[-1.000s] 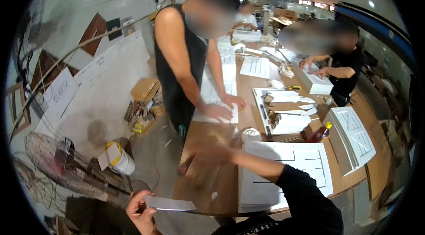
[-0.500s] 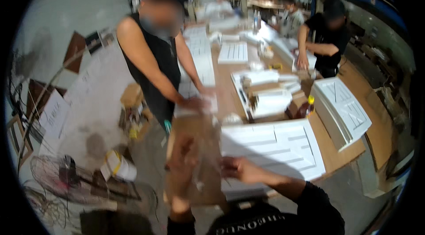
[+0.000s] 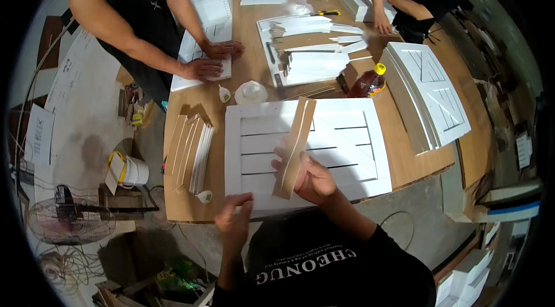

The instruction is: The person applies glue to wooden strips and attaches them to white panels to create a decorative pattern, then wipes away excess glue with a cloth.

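My right hand (image 3: 318,181) grips a narrow brown board strip (image 3: 300,142) near its lower end, with the strip standing at a slant. A thin white line, like a bead of glue, runs along the strip's face. Beneath it lies a white panel (image 3: 254,159) with dark grooves and a raised frame. My left hand (image 3: 233,220) is beside the panel's near left corner, fingers bent and apart, with nothing seen in it. Left of the panel stands a bundle of similar strips (image 3: 191,151), next to a small white nozzle-tipped bottle (image 3: 204,196).
Another small bottle (image 3: 224,94) and a white round container (image 3: 251,93) sit beyond the panel. Farther back are stacked white strips (image 3: 318,66), a yellow-capped bottle (image 3: 368,81) and stacked panels (image 3: 430,93). Two co-workers' hands rest on panels. A fan (image 3: 69,214) and bucket (image 3: 135,172) stand left.
The view has tilted downward. My hands, blurred around the table's left part before, are now nearer me, and the brown strip shows clearly in my right hand over the panel.
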`<state>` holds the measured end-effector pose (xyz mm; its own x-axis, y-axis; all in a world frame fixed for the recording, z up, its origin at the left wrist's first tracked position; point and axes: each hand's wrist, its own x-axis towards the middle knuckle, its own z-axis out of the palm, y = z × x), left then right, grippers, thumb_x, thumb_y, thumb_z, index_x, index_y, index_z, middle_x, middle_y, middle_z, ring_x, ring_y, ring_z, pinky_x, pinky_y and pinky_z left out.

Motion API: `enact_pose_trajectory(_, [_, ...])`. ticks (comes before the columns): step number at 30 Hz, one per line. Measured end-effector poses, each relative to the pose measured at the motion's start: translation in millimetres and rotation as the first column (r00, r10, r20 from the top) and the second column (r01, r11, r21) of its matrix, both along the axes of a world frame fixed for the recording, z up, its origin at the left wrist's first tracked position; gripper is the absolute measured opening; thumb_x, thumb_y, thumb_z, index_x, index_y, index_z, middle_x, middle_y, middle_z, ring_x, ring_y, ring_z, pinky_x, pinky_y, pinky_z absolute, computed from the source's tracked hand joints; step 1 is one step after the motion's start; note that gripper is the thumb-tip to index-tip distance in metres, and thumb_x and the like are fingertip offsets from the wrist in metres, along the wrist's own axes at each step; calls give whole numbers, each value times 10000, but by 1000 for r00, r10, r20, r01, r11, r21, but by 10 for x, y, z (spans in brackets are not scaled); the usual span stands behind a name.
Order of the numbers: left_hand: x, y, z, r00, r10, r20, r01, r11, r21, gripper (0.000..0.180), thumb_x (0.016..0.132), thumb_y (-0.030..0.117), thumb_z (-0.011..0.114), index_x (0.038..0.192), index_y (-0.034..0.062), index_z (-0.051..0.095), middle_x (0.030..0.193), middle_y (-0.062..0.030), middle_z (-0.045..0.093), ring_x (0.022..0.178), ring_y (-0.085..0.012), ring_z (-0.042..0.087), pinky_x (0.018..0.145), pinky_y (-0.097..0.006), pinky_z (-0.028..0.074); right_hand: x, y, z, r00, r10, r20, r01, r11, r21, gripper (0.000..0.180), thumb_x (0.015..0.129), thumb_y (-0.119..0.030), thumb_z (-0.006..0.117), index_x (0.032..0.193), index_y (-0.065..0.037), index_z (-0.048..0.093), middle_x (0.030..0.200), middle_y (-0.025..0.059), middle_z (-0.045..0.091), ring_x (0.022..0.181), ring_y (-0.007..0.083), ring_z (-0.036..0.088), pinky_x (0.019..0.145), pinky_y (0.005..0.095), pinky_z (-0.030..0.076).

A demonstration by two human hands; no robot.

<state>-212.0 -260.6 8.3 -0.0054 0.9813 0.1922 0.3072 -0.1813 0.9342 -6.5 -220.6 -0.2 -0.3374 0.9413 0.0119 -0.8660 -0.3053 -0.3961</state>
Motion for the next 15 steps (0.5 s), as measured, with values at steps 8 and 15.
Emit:
enact_pose_trajectory(8, [-389, -43, -148, 937, 321, 140, -314, 947, -71, 85, 841, 52, 594, 881, -3, 644, 779, -36, 623, 714, -90, 558, 655, -232, 448, 152, -9, -226, 994, 91, -58, -90, 996, 13, 483, 958, -270, 379, 1380, -69, 257, 1331, 175, 394, 1101, 287, 506, 909, 406, 443])
enact_pose_trajectory(15, [-406, -92, 19, 952, 296, 72, -303, 943, 136, 175, 811, 15, 612, 979, -13, 649, 830, -47, 624, 754, -95, 558, 705, -220, 440, -262, -151, -99, 899, 311, 307, -318, 948, -30, 547, 934, -355, 448, 1347, -21, 315, 1262, 199, 467, 987, 233, 561, 805, 364, 498])
